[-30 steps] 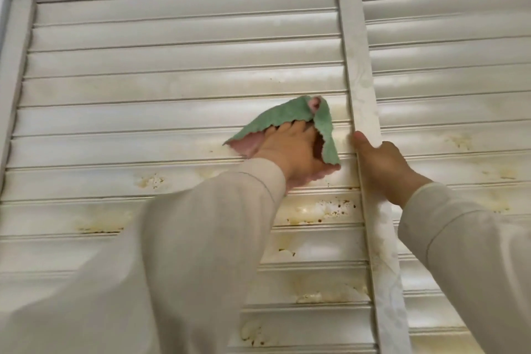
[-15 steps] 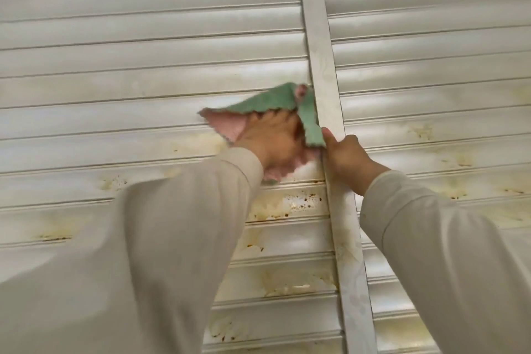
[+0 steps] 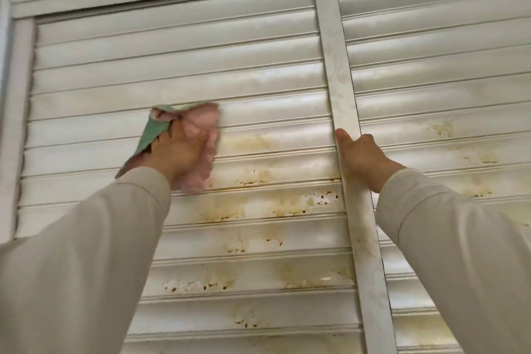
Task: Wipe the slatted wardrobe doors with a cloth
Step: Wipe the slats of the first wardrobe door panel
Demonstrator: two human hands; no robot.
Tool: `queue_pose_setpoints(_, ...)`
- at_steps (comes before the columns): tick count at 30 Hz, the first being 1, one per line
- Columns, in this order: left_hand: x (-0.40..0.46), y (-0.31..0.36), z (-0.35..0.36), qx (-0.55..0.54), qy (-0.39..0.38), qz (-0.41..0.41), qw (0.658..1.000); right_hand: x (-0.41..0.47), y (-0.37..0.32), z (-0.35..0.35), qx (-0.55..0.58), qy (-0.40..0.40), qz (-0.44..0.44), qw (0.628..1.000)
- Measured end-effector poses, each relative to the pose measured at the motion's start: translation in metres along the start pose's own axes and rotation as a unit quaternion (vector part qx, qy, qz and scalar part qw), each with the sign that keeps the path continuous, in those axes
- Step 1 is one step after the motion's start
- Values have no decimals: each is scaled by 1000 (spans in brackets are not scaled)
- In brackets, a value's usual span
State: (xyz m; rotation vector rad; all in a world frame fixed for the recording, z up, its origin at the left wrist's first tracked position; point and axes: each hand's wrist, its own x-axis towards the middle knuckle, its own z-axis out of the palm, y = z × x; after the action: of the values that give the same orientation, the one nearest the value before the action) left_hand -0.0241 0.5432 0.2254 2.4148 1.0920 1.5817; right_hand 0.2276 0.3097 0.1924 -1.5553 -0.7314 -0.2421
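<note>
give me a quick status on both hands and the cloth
Left hand pressing the green and pink cloth on the left door slats. Right hand gripping the centre stile. Brown stains below, nothing blocking.

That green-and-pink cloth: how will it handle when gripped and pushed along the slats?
Probably floppy: the green-and-pink cloth bunches and folds around the left hand, with a corner hanging loose. Likely light, since one hand presses it overhead. It may snag on the white slat ridges rather than glide.

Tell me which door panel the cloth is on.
The left slatted panel: the left hand presses the cloth there. The right panel has none.
</note>
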Motion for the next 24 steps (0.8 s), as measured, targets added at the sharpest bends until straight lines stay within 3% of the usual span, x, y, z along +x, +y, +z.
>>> queue_pose_setpoints(1,5,-5,-3,-51,-2,-38,998,0,0,1,7,1,-2,1000)
queue_pose_setpoints(3,-1,5,-7,-65,12,-14,998,-2,1,1,14,2,-4,1000)
queue_pose_setpoints(5,-4,28,2,45,37,120,991,-3,2,2,19,-1,-5,1000)
queue_pose_setpoints(8,-22,107,21,140,12,293,946,-3,3,3,20,1,-9,1000)
queue_pose_setpoints(9,-29,134,27,140,-13,331,933,-2,3,3,20,6,-10,1000)
queue_pose_setpoints(12,-36,168,37,95,-43,339,935,-2,4,3,29,15,-7,999)
queue_pose_setpoints(14,-20,144,39,56,-39,322,944,-2,2,5,25,17,-3,1000)
queue_pose_setpoints(20,21,14,-4,39,55,91,994,0,4,5,-3,24,4,1000)
queue_pose_setpoints(22,43,-43,-25,55,25,-3,998,-1,3,7,-9,27,4,1000)
queue_pose_setpoints(23,55,-59,-30,1,-18,-44,999,-1,3,6,-12,30,2,999)
queue_pose_setpoints(24,60,-67,-32,20,-68,-46,996,-1,3,7,-15,33,3,999)
